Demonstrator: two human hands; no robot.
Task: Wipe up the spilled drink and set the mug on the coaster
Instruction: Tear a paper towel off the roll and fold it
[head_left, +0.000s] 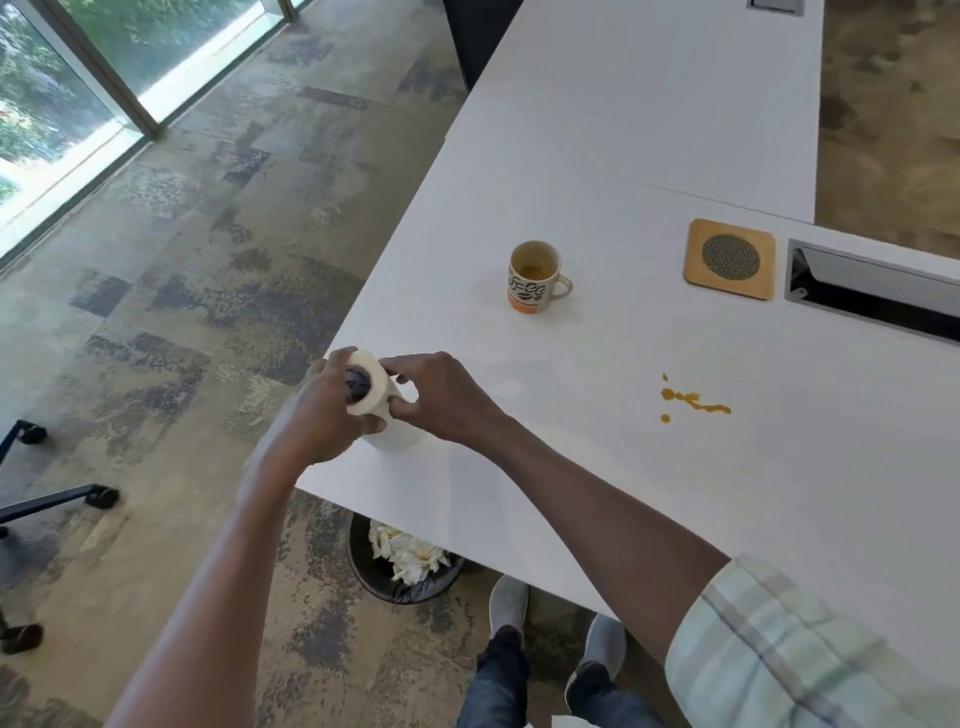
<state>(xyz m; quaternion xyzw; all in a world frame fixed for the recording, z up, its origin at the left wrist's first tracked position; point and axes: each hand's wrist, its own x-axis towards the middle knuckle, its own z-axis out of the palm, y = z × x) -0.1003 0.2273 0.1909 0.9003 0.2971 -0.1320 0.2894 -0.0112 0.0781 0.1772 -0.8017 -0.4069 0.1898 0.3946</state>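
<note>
A white paper towel roll (375, 396) stands near the left edge of the white table (597, 156). My left hand (322, 410) grips its top from the left. My right hand (441, 397) pinches the roll's outer sheet from the right. A beige mug (535, 278) with dark and orange print stands upright farther back, a little orange drink inside, handle to the right. A square wooden coaster (731, 258) with a round mesh centre lies to the mug's right. Orange spilled drops (693, 400) sit on the table right of my hands.
A grey cable tray slot (872, 291) is set into the table right of the coaster. Under the table edge stands a black bin (405, 566) with crumpled white paper. Office chair legs (57, 493) are on the carpet at left. My feet show below.
</note>
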